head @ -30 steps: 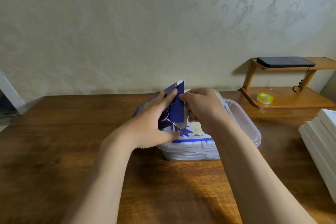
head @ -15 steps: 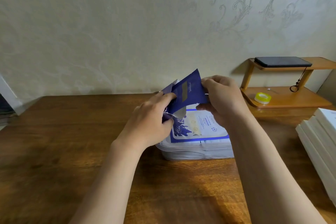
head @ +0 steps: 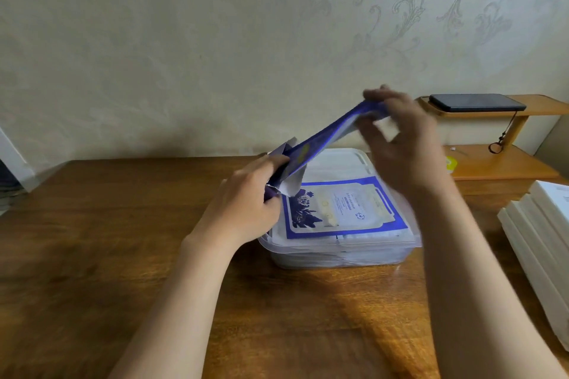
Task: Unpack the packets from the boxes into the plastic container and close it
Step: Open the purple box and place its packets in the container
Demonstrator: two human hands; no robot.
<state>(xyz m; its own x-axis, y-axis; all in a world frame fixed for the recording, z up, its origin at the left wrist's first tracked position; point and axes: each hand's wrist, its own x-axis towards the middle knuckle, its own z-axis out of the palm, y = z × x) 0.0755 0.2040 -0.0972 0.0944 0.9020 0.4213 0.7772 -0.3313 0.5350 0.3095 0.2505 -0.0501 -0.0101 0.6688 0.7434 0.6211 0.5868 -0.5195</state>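
The person's left hand (head: 246, 203) is wrapped round the open end of a small dark blue box (head: 280, 174), holding it tilted just above the left edge of the plastic container (head: 338, 251). A long blue packet (head: 323, 138) sticks out of the box mouth and slopes up to the right. The right hand (head: 403, 141) is blurred, but its thumb and fingers pinch the packet's upper end, raised above the far side of the container.

The container is clear and sits on the wooden surface (head: 92, 255) between the two forearms, open at the top. It already holds a flat stack of packets; the top one (head: 338, 209) is white with a blue border and a dark flower print at its left. A pale clear lid (head: 338, 158) shows just behind it, partly hidden by the packet in the air.

At the right edge lie several flat white boxes (head: 538, 240), side by side. Against the wall stands a small wooden shelf (head: 498, 166) with a dark phone (head: 477, 102) on its upper tier and a yellow tape roll (head: 450, 162) on the lower one.
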